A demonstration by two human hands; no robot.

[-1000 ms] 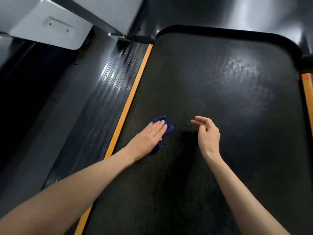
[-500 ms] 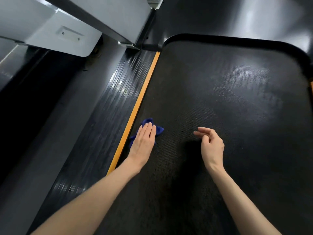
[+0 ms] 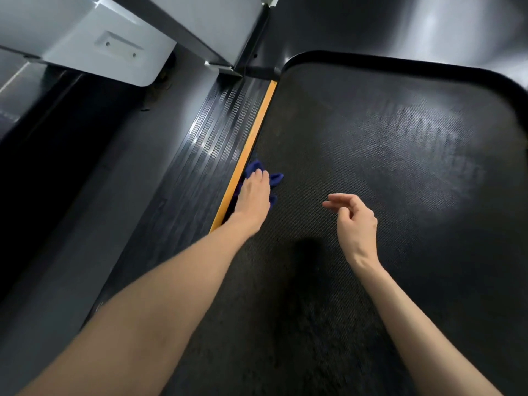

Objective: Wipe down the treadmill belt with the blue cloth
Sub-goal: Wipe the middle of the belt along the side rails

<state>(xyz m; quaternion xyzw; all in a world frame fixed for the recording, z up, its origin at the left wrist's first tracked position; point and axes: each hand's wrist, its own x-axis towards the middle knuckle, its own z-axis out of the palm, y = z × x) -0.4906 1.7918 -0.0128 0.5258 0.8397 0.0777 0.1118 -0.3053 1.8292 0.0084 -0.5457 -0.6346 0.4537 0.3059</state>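
Blue cloth (image 3: 276, 178) beneath straight-fingered left hand (image 3: 254, 193) on treadmill belt (image 3: 371, 155); right hand (image 3: 357, 221) slack, empty.

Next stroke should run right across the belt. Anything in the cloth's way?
Nothing visible lies on the belt. Only the empty right hand is in that path, to the right of the blue cloth under the left hand.

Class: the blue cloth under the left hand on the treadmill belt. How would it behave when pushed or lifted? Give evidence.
The blue cloth is probably floppy: it lies bunched in soft folds under the flat left hand. It likely drags rather than glides, since the treadmill belt looks finely textured. It seems light: one hand nearly covers it.
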